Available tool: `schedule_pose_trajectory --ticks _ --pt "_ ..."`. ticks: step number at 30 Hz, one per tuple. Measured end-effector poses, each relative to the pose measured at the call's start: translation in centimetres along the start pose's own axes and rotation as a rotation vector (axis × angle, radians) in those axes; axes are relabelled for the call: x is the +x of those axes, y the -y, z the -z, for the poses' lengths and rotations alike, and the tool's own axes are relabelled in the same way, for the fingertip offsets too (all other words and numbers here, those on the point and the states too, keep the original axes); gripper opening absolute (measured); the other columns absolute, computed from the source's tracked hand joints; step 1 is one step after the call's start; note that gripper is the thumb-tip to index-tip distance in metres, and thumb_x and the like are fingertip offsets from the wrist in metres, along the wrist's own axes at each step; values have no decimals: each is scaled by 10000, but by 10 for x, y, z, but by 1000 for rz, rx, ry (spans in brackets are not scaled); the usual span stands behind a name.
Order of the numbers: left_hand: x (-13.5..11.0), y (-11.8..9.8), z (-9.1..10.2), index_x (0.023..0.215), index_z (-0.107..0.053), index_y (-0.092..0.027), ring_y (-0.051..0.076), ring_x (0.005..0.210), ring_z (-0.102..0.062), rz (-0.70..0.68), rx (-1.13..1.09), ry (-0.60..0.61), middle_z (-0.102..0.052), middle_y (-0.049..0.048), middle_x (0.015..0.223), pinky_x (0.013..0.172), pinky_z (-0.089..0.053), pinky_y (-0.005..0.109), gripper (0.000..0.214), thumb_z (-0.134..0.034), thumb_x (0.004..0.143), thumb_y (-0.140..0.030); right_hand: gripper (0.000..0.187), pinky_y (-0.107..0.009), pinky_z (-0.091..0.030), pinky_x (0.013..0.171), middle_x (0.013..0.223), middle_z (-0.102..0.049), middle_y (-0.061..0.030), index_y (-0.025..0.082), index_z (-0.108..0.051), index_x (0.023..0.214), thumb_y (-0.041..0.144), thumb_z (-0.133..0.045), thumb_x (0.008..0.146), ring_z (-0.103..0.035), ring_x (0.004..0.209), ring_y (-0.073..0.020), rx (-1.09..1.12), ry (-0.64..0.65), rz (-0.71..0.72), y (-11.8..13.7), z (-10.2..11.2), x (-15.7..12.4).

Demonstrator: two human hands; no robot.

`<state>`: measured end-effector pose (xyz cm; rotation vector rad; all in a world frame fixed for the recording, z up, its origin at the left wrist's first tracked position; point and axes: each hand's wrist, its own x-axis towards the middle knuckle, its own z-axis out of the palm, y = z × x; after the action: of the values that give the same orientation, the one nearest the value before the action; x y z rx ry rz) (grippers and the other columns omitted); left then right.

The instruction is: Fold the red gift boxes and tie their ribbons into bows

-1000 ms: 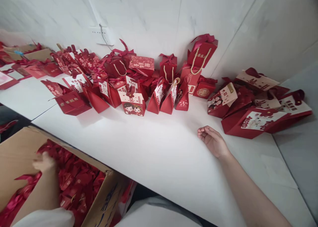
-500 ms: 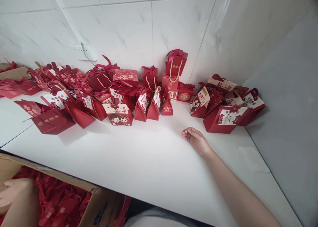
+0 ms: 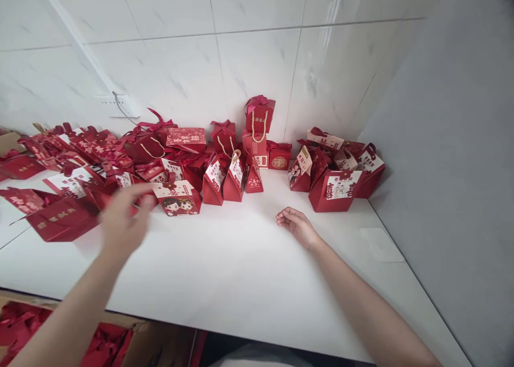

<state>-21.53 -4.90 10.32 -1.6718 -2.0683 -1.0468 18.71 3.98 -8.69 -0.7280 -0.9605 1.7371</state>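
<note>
My left hand (image 3: 122, 222) hovers blurred above the white table (image 3: 241, 270), fingers stretched toward a red gift box with a cartoon couple (image 3: 179, 197); nothing shows in it. My right hand (image 3: 296, 225) lies on the tabletop, fingers loosely curled, holding nothing. Several red gift boxes and bags (image 3: 225, 163) with ribbons line the back of the table along the tiled wall. A separate cluster of red boxes (image 3: 337, 166) sits in the right corner, just beyond my right hand.
A cardboard carton (image 3: 152, 345) with red ribbons and flat boxes (image 3: 104, 345) stands below the table's front edge at the left. A grey wall (image 3: 441, 169) bounds the table on the right. A wall socket with cable (image 3: 120, 106) is at the back left.
My left hand has come up out of the carton and reached over the table toward the red boxes. The view has tilted up and right. My right hand has stayed put.
</note>
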Motion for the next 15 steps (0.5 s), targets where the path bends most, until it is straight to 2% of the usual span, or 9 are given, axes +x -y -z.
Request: schedule_pose_trajectory --ticks 1,2,3,4,5,7,9,12,15 --pt "-6 -12 -18 1216 -569 -222 230 1185 -562 -143 -51 100 -614 49 1256 1062 -421 415 345 -424 961 -404 239 -268 -516 749 863 -707 -36 190 -684 786 416 -762 791 -648 769 -147 -7 -4 4 0 0 0" --pt "-16 -25 -38 1176 -596 -228 208 1140 -591 -291 -130 271 -642 37 1213 1032 -452 380 302 -426 970 -371 251 -273 -515 751 863 -706 -37 191 -677 784 427 -762 788 -647 769 -150 -15 -10 7 0 -1 0" --pt "-28 -39 -60 1207 -586 -229 203 1180 -579 -454 -209 506 -621 45 1271 1031 -463 358 302 -429 974 -340 263 -278 -515 755 863 -705 -36 193 -668 784 438 -762 783 -647 769 -152 -23 -18 10 0 -2 0" --pt "-42 -53 -82 1244 -576 -241 207 1238 -550 -605 -242 677 -577 53 1352 1070 -440 364 313 -437 976 -323 272 -283 -515 761 865 -704 -35 196 -658 787 447 -764 777 -648 770 -152 -32 -28 12 0 -2 0" --pt "-58 -67 -104 1274 -565 -250 217 1284 -520 -710 -267 751 -541 62 1405 1105 -414 382 327 -440 977 -307 279 -288 -517 770 872 -704 -32 201 -650 797 453 -765 769 -650 772 -153 -42 -41 15 1 -3 0" --pt "-87 -90 -141 1356 -501 -228 238 1351 -464 -828 -322 770 -455 101 1490 1139 -383 424 392 -450 972 -284 288 -302 -524 798 904 -705 -27 213 -639 832 460 -763 753 -659 788 -155 -64 -75 17 1 -6 1" --pt "-108 -108 -169 1397 -451 -209 265 1412 -388 -910 -367 743 -384 127 1538 1192 -292 503 442 -463 959 -264 289 -324 -537 820 935 -705 -24 224 -629 872 453 -748 742 -672 810 -163 -91 -115 12 2 -8 3" --pt "-118 -132 -197 1398 -431 -173 276 1405 -388 -824 -391 630 -357 154 1544 1183 -310 503 465 -475 942 -251 271 -353 -563 770 898 -704 -35 220 -620 875 404 -733 712 -684 788 -190 -159 -171 -11 3 -10 13" --pt "-112 -156 -221 1340 -472 -150 280 1392 -405 -731 -397 591 -368 154 1535 1174 -338 484 441 -495 903 -208 245 -362 -568 675 792 -690 -43 207 -611 847 376 -704 696 -678 732 -216 -271 -229 -8 6 -8 35"
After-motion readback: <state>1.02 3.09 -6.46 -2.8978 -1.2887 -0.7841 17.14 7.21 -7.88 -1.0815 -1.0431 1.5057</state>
